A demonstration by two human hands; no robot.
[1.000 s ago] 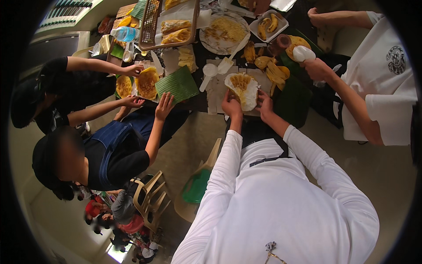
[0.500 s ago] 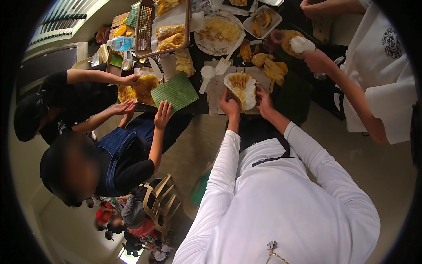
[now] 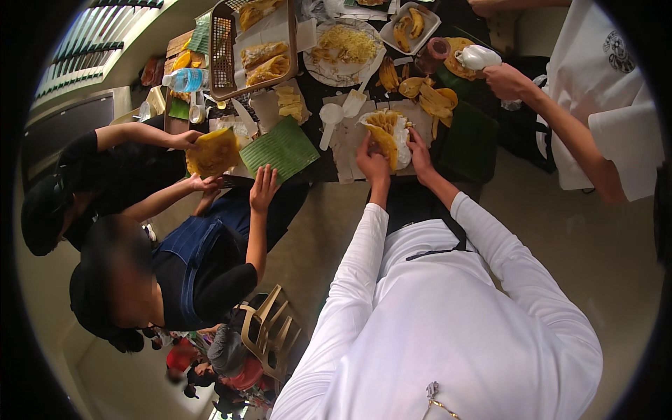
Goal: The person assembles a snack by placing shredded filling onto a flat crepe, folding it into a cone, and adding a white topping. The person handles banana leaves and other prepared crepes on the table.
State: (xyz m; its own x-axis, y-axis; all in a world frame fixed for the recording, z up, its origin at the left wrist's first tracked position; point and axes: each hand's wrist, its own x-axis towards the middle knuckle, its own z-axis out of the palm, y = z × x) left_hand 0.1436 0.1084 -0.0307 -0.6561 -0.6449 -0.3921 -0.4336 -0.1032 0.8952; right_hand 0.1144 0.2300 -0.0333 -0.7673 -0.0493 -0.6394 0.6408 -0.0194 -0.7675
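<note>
The held flatbread (image 3: 383,142) has folded inward at its left.

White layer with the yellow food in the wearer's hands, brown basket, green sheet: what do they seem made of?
White layer: thin, crinkled, slightly shiny; perhaps plastic or paper. Brown basket: probably moulded plastic, semi-matte, judging by its regular openwork. Green sheet: likely natural leaf, satiny, with fine parallel ribs.

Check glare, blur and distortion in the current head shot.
Head view: louvred window bright at upper left; head view: dark green sheet dim, right of the hands; head view: denim-clad co-worker's head blurred, yellow food readable; head view: fisheye bending, black rim.
</note>
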